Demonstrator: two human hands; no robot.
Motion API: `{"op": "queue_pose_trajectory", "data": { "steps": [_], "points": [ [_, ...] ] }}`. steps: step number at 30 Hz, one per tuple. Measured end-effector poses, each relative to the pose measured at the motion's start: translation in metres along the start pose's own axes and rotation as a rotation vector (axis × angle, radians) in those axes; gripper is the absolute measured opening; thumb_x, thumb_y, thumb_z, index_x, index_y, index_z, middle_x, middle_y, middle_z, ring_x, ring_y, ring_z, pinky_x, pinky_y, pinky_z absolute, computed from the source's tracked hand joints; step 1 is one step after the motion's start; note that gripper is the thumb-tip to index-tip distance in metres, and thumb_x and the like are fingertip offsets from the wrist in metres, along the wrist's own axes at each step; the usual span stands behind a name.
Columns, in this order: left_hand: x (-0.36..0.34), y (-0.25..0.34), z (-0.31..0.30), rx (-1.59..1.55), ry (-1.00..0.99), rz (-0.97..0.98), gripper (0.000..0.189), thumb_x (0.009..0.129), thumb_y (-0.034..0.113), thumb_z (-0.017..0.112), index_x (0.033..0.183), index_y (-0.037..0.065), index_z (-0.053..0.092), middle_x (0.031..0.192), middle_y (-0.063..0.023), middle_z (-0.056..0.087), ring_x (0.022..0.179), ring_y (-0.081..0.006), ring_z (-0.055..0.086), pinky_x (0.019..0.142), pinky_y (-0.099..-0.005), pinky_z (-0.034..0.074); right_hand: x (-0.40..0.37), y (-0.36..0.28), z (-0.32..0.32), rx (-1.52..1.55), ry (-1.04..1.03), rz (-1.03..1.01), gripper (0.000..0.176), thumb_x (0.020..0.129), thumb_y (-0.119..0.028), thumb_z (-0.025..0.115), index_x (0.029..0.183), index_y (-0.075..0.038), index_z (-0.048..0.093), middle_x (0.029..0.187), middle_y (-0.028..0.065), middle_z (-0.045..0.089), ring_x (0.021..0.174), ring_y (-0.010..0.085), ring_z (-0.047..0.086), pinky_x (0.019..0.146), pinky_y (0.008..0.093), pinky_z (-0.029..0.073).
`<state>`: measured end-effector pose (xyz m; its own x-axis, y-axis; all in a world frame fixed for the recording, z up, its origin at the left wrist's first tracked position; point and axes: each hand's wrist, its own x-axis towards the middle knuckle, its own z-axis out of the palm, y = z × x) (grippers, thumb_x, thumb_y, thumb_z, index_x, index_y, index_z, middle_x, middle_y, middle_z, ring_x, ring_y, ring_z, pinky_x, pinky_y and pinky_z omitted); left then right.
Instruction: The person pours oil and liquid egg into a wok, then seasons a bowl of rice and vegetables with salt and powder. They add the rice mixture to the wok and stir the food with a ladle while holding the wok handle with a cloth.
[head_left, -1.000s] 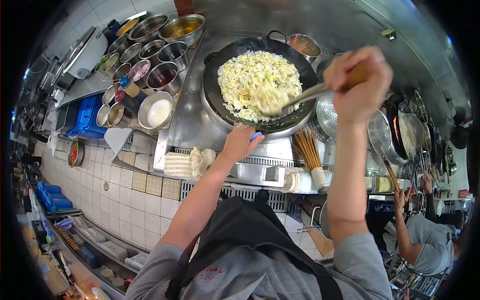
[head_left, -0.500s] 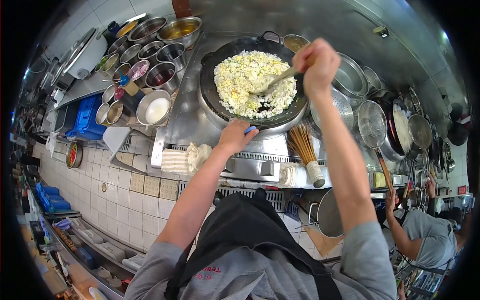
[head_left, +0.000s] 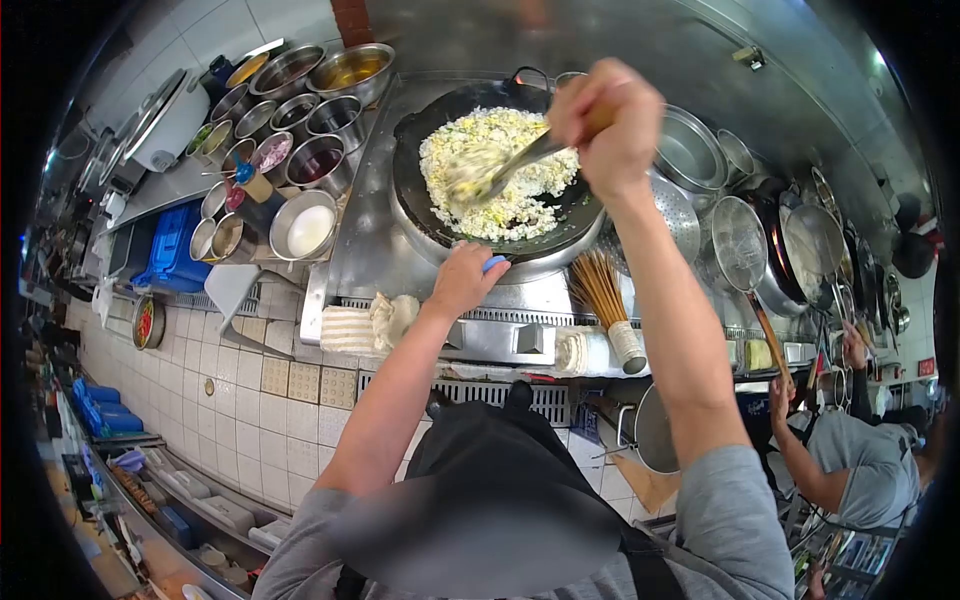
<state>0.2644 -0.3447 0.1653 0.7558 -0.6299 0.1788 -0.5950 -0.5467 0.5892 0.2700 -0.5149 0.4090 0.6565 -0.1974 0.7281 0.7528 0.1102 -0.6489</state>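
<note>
A black wok (head_left: 408,190) sits on the stove, holding fried rice (head_left: 500,135) with yellow egg and green bits. My right hand (head_left: 610,125) is closed round the wooden handle of a metal ladle (head_left: 525,155), above the wok's right side. The ladle's head lies in the rice at the left of the pan, blurred by motion and coated with grains. At the near rim, my left hand (head_left: 467,280) is closed on the wok's edge. Something small and blue (head_left: 494,263), perhaps a folded cloth, shows beside its fingers.
Metal bowls of ingredients (head_left: 320,162) and squeeze bottles (head_left: 257,185) crowd the left counter. A bamboo brush (head_left: 605,300) and folded towels (head_left: 350,328) lie along the stove's front. Strainers (head_left: 740,243) and pans stand at right, where another person (head_left: 850,455) holds a strainer handle.
My right hand has moved slightly left and up, and the ladle's head has swept left through the rice. My left hand stays at the wok's near rim.
</note>
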Motion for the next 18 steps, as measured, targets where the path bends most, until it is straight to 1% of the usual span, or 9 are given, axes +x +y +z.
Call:
{"op": "queue_pose_trajectory", "data": {
  "steps": [1, 4, 7, 8, 11, 13, 15, 16, 18],
  "points": [
    [0.001, 0.0, 0.0, -0.001, 0.007, -0.009, 0.034, 0.088, 0.036, 0.061, 0.087, 0.001, 0.063, 0.092, -0.0157, 0.061, 0.095, -0.0346, 0.053, 0.082, -0.0438, 0.045, -0.002, -0.001, 0.002, 0.004, -0.137, 0.123, 0.041, 0.088, -0.023, 0.043, 0.053, -0.001, 0.048, 0.042, 0.009, 0.045, 0.037, 0.0144, 0.041, 0.039, 0.0271, 0.032],
    [0.0, 0.003, -0.001, -0.028, 0.035, 0.005, 0.035, 0.087, 0.036, 0.061, 0.086, 0.001, 0.063, 0.092, -0.015, 0.061, 0.093, -0.0345, 0.053, 0.082, -0.0436, 0.045, 0.044, -0.008, 0.004, -0.224, -0.104, 0.34, 0.037, 0.089, -0.029, 0.043, 0.063, -0.004, 0.044, 0.045, 0.0062, 0.037, 0.037, 0.016, 0.033, 0.042, 0.0314, 0.03],
    [0.0, 0.0, 0.002, -0.057, 0.064, 0.024, 0.036, 0.088, 0.037, 0.06, 0.082, 0.001, 0.06, 0.087, -0.0183, 0.06, 0.09, -0.0377, 0.054, 0.083, -0.0455, 0.043, 0.066, -0.02, 0.009, -0.207, 0.154, 0.308, 0.038, 0.088, -0.032, 0.045, 0.062, -0.005, 0.044, 0.045, 0.0059, 0.037, 0.037, 0.0166, 0.034, 0.041, 0.0315, 0.03],
    [0.0, 0.0, 0.002, -0.06, 0.073, 0.016, 0.036, 0.088, 0.037, 0.06, 0.082, 0.001, 0.06, 0.087, -0.0183, 0.06, 0.09, -0.0377, 0.054, 0.083, -0.0455, 0.043, 0.058, -0.02, 0.0, -0.236, 0.139, 0.142, 0.038, 0.088, -0.032, 0.045, 0.062, -0.005, 0.044, 0.045, 0.0059, 0.037, 0.037, 0.0167, 0.035, 0.041, 0.0316, 0.03],
    [0.0, 0.0, 0.001, -0.024, 0.065, -0.015, 0.037, 0.088, 0.037, 0.06, 0.082, 0.001, 0.06, 0.088, -0.0186, 0.06, 0.092, -0.0379, 0.054, 0.085, -0.0454, 0.043, 0.023, 0.023, -0.021, -0.144, 0.025, 0.03, 0.036, 0.088, -0.028, 0.043, 0.062, -0.004, 0.042, 0.046, 0.0081, 0.039, 0.037, 0.0173, 0.034, 0.043, 0.0321, 0.034],
    [0.002, -0.005, 0.004, 0.017, 0.026, 0.014, 0.037, 0.088, 0.038, 0.059, 0.082, 0.002, 0.06, 0.088, -0.0188, 0.06, 0.093, -0.0378, 0.055, 0.086, -0.0449, 0.043, 0.033, 0.023, -0.013, -0.127, -0.049, 0.139, 0.035, 0.087, -0.028, 0.045, 0.063, -0.003, 0.041, 0.047, 0.0093, 0.039, 0.036, 0.0178, 0.035, 0.042, 0.0325, 0.035],
    [-0.003, 0.0, 0.003, -0.003, 0.022, -0.036, 0.038, 0.088, 0.039, 0.058, 0.081, 0.002, 0.06, 0.088, -0.0185, 0.06, 0.093, -0.0369, 0.055, 0.087, -0.0443, 0.043, 0.062, 0.011, 0.003, -0.258, 0.157, 0.303, 0.034, 0.086, -0.029, 0.048, 0.064, -0.005, 0.041, 0.047, 0.0086, 0.04, 0.036, 0.0175, 0.035, 0.04, 0.0327, 0.033],
    [0.0, -0.001, 0.001, -0.003, 0.036, -0.002, 0.038, 0.088, 0.039, 0.058, 0.081, 0.003, 0.06, 0.088, -0.0184, 0.06, 0.093, -0.0366, 0.055, 0.087, -0.044, 0.042, 0.076, 0.004, 0.006, -0.121, 0.258, 0.374, 0.033, 0.086, -0.03, 0.05, 0.064, -0.006, 0.041, 0.047, 0.008, 0.039, 0.036, 0.0172, 0.034, 0.04, 0.0328, 0.032],
    [0.002, -0.004, 0.001, 0.031, -0.032, -0.017, 0.038, 0.089, 0.04, 0.057, 0.087, 0.003, 0.063, 0.098, -0.0157, 0.062, 0.101, -0.0334, 0.054, 0.09, -0.0412, 0.044, 0.073, 0.001, 0.0, 0.007, 0.249, 0.219, 0.032, 0.086, -0.03, 0.05, 0.065, -0.007, 0.042, 0.048, 0.0072, 0.039, 0.037, 0.017, 0.033, 0.04, 0.0323, 0.029]
  ]
}}
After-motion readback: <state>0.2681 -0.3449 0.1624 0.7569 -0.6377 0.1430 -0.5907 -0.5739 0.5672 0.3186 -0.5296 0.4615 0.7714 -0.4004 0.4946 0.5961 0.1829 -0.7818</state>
